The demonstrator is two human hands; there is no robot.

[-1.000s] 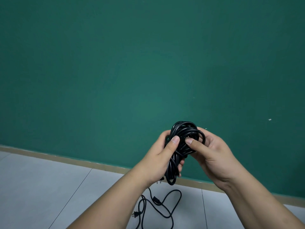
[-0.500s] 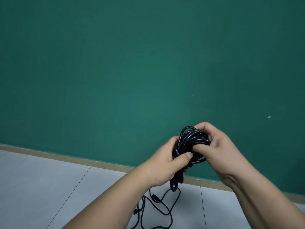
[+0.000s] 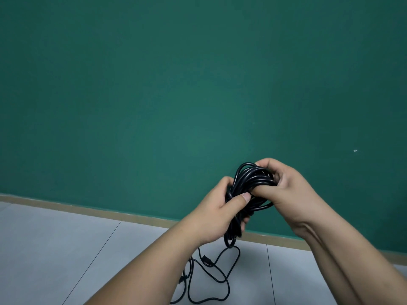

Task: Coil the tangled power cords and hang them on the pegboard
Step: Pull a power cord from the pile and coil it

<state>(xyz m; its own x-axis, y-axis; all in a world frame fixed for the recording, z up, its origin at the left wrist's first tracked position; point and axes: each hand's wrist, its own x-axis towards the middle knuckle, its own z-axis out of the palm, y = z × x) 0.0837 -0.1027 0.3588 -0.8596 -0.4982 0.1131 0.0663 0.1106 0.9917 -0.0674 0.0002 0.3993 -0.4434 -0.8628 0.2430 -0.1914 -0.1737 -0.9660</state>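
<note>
A bundle of black power cord (image 3: 251, 179), wound into several loops, is held up in front of the green wall. My left hand (image 3: 218, 214) grips the lower left part of the bundle, thumb pressed across the strands. My right hand (image 3: 286, 190) grips the upper right part, fingers curled over the top of the loops and thumb under them. Loose black cord (image 3: 211, 274) with a plug lies tangled on the floor below my hands. No pegboard is in view.
A plain green wall (image 3: 176, 95) fills most of the view, with a tan baseboard (image 3: 88, 209) along its foot. Grey floor tiles (image 3: 55, 249) lie below. A small white speck (image 3: 355, 150) sits on the wall at right.
Both hands and the bundle moved a little to the right. My right hand went from pinching the loops with a straight finger to curling its fingers over the top of the bundle.
</note>
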